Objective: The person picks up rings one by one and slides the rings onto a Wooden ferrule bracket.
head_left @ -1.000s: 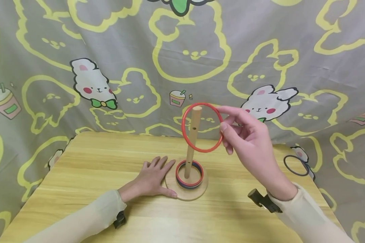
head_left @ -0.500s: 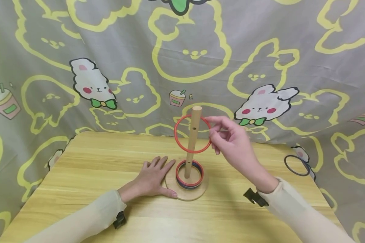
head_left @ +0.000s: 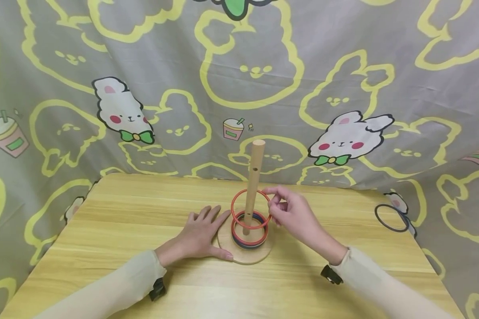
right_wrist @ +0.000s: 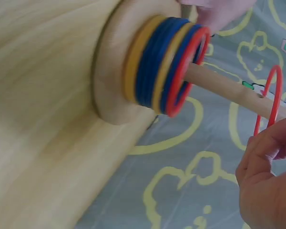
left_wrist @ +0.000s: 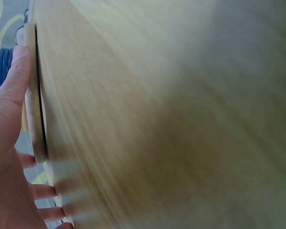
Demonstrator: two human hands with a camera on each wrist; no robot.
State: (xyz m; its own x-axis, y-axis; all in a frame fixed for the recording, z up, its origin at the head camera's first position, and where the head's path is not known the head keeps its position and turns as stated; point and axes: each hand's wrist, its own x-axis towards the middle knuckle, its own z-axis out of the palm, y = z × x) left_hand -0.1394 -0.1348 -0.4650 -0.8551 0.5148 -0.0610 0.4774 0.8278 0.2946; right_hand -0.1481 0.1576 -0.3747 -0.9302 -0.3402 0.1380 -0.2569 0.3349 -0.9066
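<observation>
A wooden peg (head_left: 255, 164) stands upright on a round wooden base (head_left: 252, 256). My right hand (head_left: 294, 212) pinches a thin red ring (right_wrist: 277, 90) by its right side. That ring encircles the lower part of the peg, tilted, above the stacked rings. On top of the stack is another red ring (right_wrist: 175, 98); beneath it are blue rings (right_wrist: 156, 59) and yellow rings (right_wrist: 133, 64). The left hand (head_left: 201, 234) lies with its fingers spread at the left of the base. Its thumb rests on the base's edge in the left wrist view.
A dark ring (head_left: 395, 230) lies at the right edge of the wood-grain table (head_left: 143, 195). Behind the table hangs a grey curtain (head_left: 175, 53) with yellow cartoon outlines.
The right hand has moved left and down, bringing the red ring from around the peg's top down to just above the stack. The left hand has stayed in place.
</observation>
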